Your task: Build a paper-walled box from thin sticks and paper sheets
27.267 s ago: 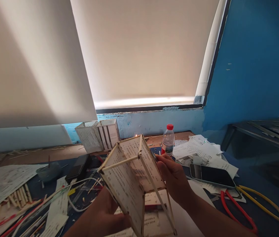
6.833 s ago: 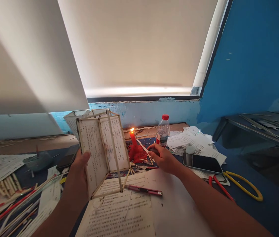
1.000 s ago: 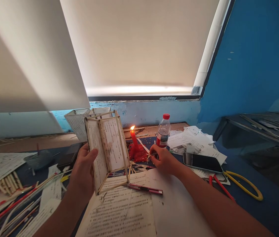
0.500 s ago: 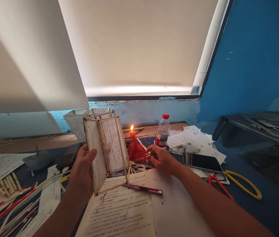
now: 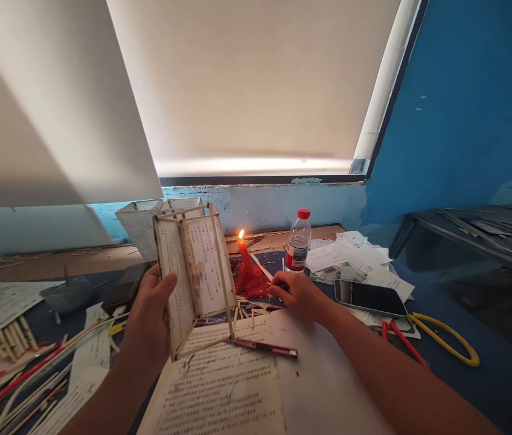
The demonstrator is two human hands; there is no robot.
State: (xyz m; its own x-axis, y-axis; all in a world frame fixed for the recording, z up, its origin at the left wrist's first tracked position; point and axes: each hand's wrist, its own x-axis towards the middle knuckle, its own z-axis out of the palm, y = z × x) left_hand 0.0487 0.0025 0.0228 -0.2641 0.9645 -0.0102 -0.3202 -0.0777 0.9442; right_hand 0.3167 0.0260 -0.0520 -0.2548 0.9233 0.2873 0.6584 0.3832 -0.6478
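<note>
My left hand (image 5: 150,314) grips a lantern-like frame (image 5: 206,266) by its left side. The frame is made of thin wooden sticks, some sides covered with printed paper and others bare. My right hand (image 5: 299,295) is beside the red wax at the foot of a lit red candle (image 5: 244,257), its thumb and fingers pinched together. Whatever is between those fingertips, if anything, is too small to make out. Beneath the frame lies an open book (image 5: 224,386), with a reddish utility knife (image 5: 269,347) across its pages. Short sticks (image 5: 242,311) are scattered by the candle.
A red-capped bottle (image 5: 299,241) stands behind my right hand. Paper scraps (image 5: 351,257), a phone (image 5: 371,298) and a yellow-handled tool (image 5: 450,341) lie to the right. On the left are stick bundles (image 5: 14,335), cables and a black box (image 5: 127,287). Another papered frame (image 5: 140,226) stands behind.
My right hand has drawn its fingers closer together and shifted slightly beside the wax. My left hand and the frame have hardly moved.
</note>
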